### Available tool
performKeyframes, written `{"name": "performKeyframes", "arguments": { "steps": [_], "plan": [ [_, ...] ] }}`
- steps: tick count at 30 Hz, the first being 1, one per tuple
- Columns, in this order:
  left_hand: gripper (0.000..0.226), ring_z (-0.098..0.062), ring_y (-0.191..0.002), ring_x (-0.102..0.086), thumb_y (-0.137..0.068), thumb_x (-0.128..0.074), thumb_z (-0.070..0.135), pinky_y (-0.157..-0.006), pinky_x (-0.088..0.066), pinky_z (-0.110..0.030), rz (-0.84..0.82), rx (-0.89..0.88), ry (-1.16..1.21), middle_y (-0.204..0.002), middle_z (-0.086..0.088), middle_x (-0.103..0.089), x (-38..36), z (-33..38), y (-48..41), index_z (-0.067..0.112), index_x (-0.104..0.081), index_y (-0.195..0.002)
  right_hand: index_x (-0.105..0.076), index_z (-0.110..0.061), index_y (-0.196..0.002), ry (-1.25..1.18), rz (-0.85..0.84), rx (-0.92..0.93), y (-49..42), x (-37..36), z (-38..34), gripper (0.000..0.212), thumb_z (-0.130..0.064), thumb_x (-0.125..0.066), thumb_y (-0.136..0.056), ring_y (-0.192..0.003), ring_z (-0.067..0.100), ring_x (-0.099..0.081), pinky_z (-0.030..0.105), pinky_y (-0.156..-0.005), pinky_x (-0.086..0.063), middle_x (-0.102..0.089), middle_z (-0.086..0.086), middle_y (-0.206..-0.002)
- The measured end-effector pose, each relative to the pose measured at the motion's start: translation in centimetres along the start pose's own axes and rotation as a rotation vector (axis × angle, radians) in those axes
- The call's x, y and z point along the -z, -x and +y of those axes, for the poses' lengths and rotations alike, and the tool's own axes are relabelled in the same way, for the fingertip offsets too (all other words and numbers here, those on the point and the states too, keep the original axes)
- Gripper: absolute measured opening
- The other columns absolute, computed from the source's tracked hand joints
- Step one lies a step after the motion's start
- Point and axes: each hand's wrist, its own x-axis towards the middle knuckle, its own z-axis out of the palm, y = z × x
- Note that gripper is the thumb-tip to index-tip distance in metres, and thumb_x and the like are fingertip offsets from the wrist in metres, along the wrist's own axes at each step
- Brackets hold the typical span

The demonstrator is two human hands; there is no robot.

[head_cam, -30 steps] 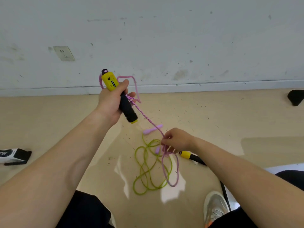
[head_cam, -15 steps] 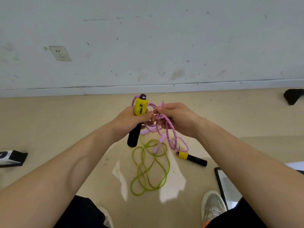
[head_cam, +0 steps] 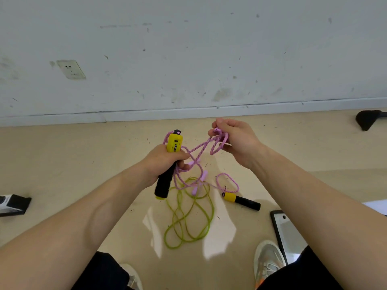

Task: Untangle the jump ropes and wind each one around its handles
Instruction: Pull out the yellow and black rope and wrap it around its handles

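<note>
Our left hand point(head_cam: 165, 162) wraps its fingers round a yellow-and-black handle point(head_cam: 174, 143), held upright above the floor point(head_cam: 83, 164). Our right hand point(head_cam: 236, 141) pinches bunched loops of the pink rope point(head_cam: 201, 148) just beside it. The other handle point(head_cam: 240, 200) lies below, near the green rope point(head_cam: 188, 216). The cord looks light and limp, so we judge it best taken close to the handle.

No text can be read with certainty. The yellow and black handle point(head_cam: 174, 141) carries a small dark counter window point(head_cam: 175, 147) with pale digits, but they are too small to tell. The black and white box point(head_cam: 12, 205) at the left edge shows a printed mark, cut by the frame and not legible.
</note>
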Motion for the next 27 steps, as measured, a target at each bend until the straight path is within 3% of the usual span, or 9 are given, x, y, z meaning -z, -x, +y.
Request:
{"name": "performKeyframes", "arguments": {
  "steps": [4, 7, 10, 13, 17, 20, 23, 25, 27],
  "plan": [
    [0.013, -0.020, -0.063, -0.055, -0.077, -0.069, 0.014, -0.066, -0.046, -0.032, 0.102, 0.038, -0.320, -0.077, -0.013, -0.075, 1.4, -0.2, -0.3, 0.009, -0.073, -0.066, -0.070, -0.013, -0.083, -0.084, 0.056, -0.118, 0.0, 0.4, -0.2, 0.030, -0.030, -0.053, -0.101, -0.061, 0.014, -0.049, 0.024, -0.062, -0.040, -0.054, -0.008, -0.057],
    [0.013, -0.021, -0.058, -0.052, -0.074, -0.068, 0.012, -0.062, -0.044, -0.031, 0.192, 0.048, -0.351, -0.069, -0.012, -0.071, 2.2, -0.3, -0.8, 0.002, -0.071, -0.066, -0.070, -0.008, -0.092, -0.231, -0.011, -0.247, 0.1, 0.7, -0.7, 0.035, -0.029, -0.044, -0.103, -0.053, 0.016, -0.046, 0.026, -0.061, -0.047, -0.036, -0.007, -0.048],
    [0.017, -0.018, -0.053, -0.054, -0.076, -0.066, 0.012, -0.061, -0.045, -0.029, 0.308, 0.036, -0.359, -0.066, -0.008, -0.072, 3.4, -0.4, -1.2, 0.007, -0.071, -0.061, -0.071, -0.005, -0.095, -0.209, -0.030, -0.326, 0.2, 1.0, -1.1, 0.043, -0.032, -0.039, -0.102, -0.039, 0.012, -0.028, 0.020, -0.044, -0.037, -0.025, -0.008, -0.050],
    [0.017, -0.015, -0.051, -0.060, -0.079, -0.062, 0.008, -0.062, -0.048, -0.027, 0.381, 0.031, -0.309, -0.064, -0.006, -0.072, 4.2, -0.5, -1.4, 0.008, -0.069, -0.064, -0.068, -0.005, -0.090, -0.138, 0.035, -0.352, -0.1, 1.3, -0.8, 0.034, -0.028, -0.044, -0.098, -0.038, 0.010, -0.016, 0.019, -0.040, -0.024, -0.025, -0.009, -0.052],
    [0.011, -0.027, -0.070, -0.071, -0.079, -0.064, 0.010, -0.073, -0.057, -0.039, 0.464, 0.023, -0.307, -0.070, -0.009, -0.074, 4.6, -0.7, -1.6, 0.009, -0.070, -0.069, -0.061, -0.008, -0.093, -0.148, 0.159, -0.254, -0.6, 1.3, -0.2, 0.008, -0.013, -0.055, -0.092, -0.040, 0.011, -0.021, 0.020, -0.038, -0.019, -0.040, -0.005, -0.053],
    [0.009, -0.027, -0.067, -0.065, -0.081, -0.067, 0.010, -0.070, -0.055, -0.037, 0.344, 0.034, -0.259, -0.069, -0.011, -0.073, 4.6, -0.5, -1.2, 0.004, -0.070, -0.074, -0.064, -0.009, -0.100, -0.179, 0.160, -0.142, -0.5, 1.3, -0.7, 0.010, -0.009, -0.055, -0.095, -0.049, 0.012, -0.045, 0.021, -0.043, -0.032, -0.071, 0.002, -0.078],
    [0.008, -0.026, -0.069, -0.067, -0.089, -0.067, 0.010, -0.066, -0.052, -0.032, 0.080, 0.050, -0.072, -0.067, -0.009, -0.065, 3.8, 0.7, -0.2, 0.007, -0.064, -0.082, -0.062, -0.016, -0.114, -0.133, 0.061, -0.083, -0.4, 1.2, -0.8, 0.019, -0.011, -0.053, -0.099, -0.078, 0.018, -0.066, 0.029, -0.064, -0.049, -0.076, 0.003, -0.105],
    [0.012, -0.024, -0.067, -0.068, -0.093, -0.065, 0.013, -0.071, -0.054, -0.034, -0.028, 0.037, 0.110, -0.065, -0.004, -0.060, 3.1, 1.8, 0.4, 0.011, -0.060, -0.082, -0.062, -0.016, -0.103, 0.100, 0.070, -0.101, -0.4, 0.9, -0.1, 0.014, -0.018, -0.049, -0.099, -0.080, 0.023, -0.066, 0.032, -0.069, -0.050, -0.074, 0.007, -0.102],
    [0.014, -0.021, -0.063, -0.065, -0.095, -0.063, 0.015, -0.080, -0.056, -0.041, -0.079, 0.021, 0.295, -0.062, 0.001, -0.055, 2.3, 3.0, 0.9, 0.014, -0.057, -0.082, -0.060, -0.011, -0.091, 0.554, 0.105, -0.108, -0.5, 0.8, 0.9, 0.026, -0.026, -0.041, -0.098, -0.075, 0.027, -0.068, 0.037, -0.070, -0.052, -0.074, 0.011, -0.093]
  ]
}}
